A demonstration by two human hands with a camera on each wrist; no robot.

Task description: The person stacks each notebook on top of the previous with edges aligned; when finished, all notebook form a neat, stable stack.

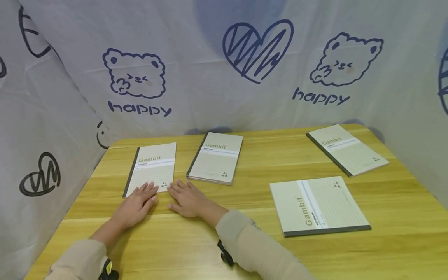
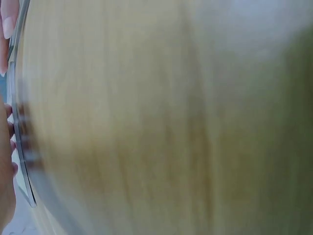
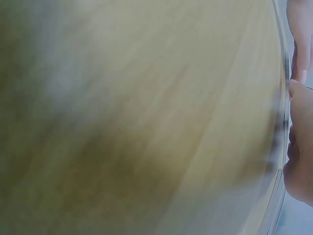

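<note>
A cream notebook (image 1: 157, 155) marked "Gambit", with a dark spine on its left, lies flat at the table's left. Over its near edge rest the fingers of my left hand (image 1: 134, 206), relaxed and palm down. My right hand (image 1: 189, 200) lies palm down just beside it, its fingertips at the notebook's near right corner; whether they press on it I cannot tell. Neither hand grips anything. The left wrist view catches only part of the left hand (image 2: 6, 171) at its left border. In the right wrist view, the right hand (image 3: 301, 142) shows at the right border.
Right of that notebook lies a thicker similar notebook or small stack (image 1: 217, 159). Another notebook (image 1: 346, 149) lies slanted at the far right, and one turned sideways (image 1: 318, 206) is nearer. The wooden table (image 1: 175, 245) meets a printed white curtain (image 1: 196, 77) behind.
</note>
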